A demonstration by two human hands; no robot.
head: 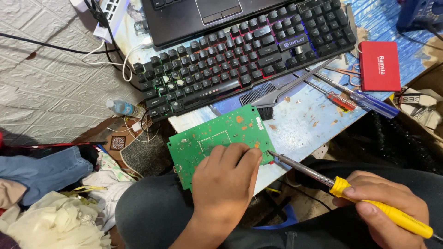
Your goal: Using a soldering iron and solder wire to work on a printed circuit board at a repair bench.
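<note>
Cluttered blue worktable (300,124) carried a black keyboard (240,55), a laptop (194,14), a brush (265,99), screwdrivers (364,99) and a red case (379,65). Green circuit board (207,136) lay at the table's near edge, over the person's lap. It looked light, stiff and fragile; best held by its edges. Left hand (226,177) pressed down on it, fingers curled close together. Right hand (385,210) gripped the yellow handle of a soldering iron (323,177), fingers wrapped tight, tip touching the board's right edge.

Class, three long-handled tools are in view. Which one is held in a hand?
The yellow-handled soldering iron, gripped by the right hand. The blue screwdriver and red screwdriver lie untouched on the table.
</note>
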